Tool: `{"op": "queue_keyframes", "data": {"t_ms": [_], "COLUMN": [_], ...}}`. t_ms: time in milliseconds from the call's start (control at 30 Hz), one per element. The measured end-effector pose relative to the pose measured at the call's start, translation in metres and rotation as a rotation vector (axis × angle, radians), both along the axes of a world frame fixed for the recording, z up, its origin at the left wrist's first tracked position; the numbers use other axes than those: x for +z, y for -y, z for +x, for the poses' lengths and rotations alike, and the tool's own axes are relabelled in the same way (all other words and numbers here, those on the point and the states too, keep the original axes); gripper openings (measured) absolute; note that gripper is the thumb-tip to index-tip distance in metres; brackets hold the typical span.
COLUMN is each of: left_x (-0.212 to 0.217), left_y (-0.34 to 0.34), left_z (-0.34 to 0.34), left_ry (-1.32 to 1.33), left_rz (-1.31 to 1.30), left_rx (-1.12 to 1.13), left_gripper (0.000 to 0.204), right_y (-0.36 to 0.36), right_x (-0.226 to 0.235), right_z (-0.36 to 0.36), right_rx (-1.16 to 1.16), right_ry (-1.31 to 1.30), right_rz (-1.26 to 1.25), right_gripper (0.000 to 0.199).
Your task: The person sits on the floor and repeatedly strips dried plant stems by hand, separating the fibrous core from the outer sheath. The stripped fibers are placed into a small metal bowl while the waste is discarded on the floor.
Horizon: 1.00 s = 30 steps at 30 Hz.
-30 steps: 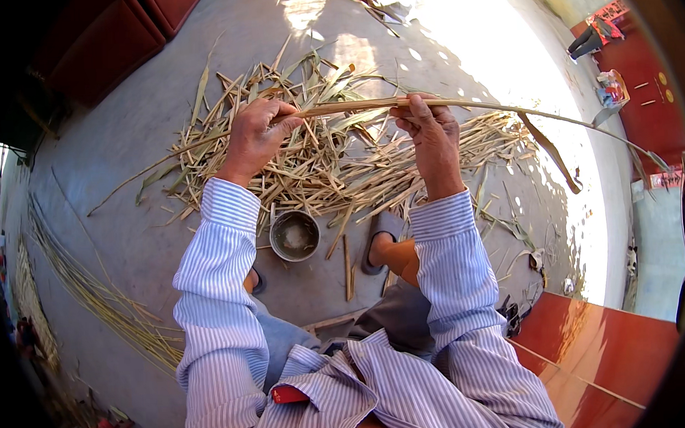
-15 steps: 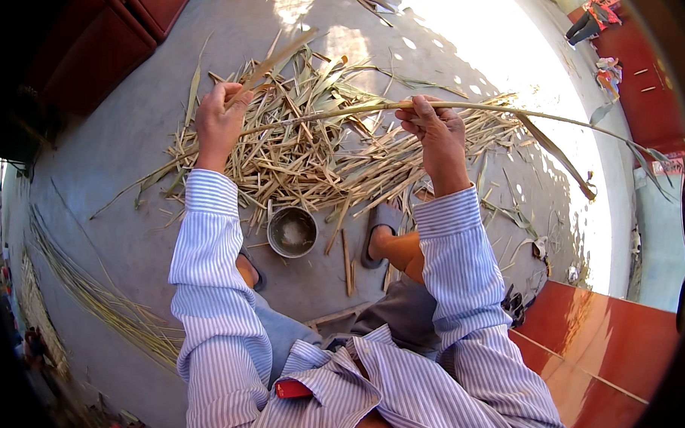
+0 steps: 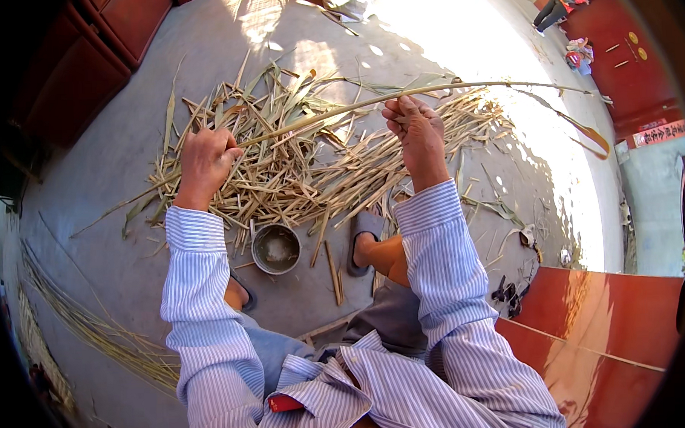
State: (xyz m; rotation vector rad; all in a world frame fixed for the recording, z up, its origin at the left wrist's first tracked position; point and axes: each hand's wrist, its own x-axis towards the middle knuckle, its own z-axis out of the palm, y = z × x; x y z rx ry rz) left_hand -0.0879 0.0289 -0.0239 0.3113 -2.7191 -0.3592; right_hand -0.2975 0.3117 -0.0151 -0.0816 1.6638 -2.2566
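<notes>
A long, thin dry plant stalk (image 3: 331, 112) runs slantwise before me, its right end higher. My left hand (image 3: 207, 162) is closed in a loose fist around its left part, and the thin tail sticks out beyond toward the lower left. My right hand (image 3: 419, 132) pinches the stalk between thumb and fingers, palm turned up. A brown dry leaf (image 3: 592, 136) hangs off toward the stalk's far right. Beneath both hands lies a heap of short cut stalks and dry leaves (image 3: 269, 167). Longer stalks (image 3: 386, 166) lie side by side at its right.
A round metal pot (image 3: 276, 249) of cloudy liquid stands between my slippered feet. Thin long stalks (image 3: 97, 321) lie on the left floor. Red furniture (image 3: 73, 69) stands at upper left, red tiles (image 3: 580, 311) at lower right. Someone in dark trousers (image 3: 550, 14) appears near a red door (image 3: 631, 60).
The loose leaf strip that stood up from my left hand is gone from it. That hand has lowered and closed on the stalk. My right hand keeps its pinch; the view has shifted slightly.
</notes>
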Motion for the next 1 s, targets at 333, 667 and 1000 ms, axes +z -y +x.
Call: {"op": "queue_keyframes", "data": {"t_ms": [333, 667, 1000], "left_x": [-0.021, -0.019, -0.012], "left_y": [-0.022, -0.07, -0.069], "left_z": [-0.008, -0.039, -0.046], "left_ry": [0.062, -0.158, -0.386], "left_rz": [0.344, 1.063, 1.018], "left_rx": [-0.078, -0.066, -0.002], "left_gripper": [0.03, 0.013, 0.015], "right_y": [-0.004, 0.019, 0.004], "right_x": [0.007, 0.012, 0.01], "right_z": [0.006, 0.044, 0.024], "right_rx": [0.144, 0.242, 0.194], "right_ry": [-0.103, -0.077, 0.033], "right_rz": [0.094, 0.016, 0.196], "right_gripper": [0.026, 0.024, 0.026]}}
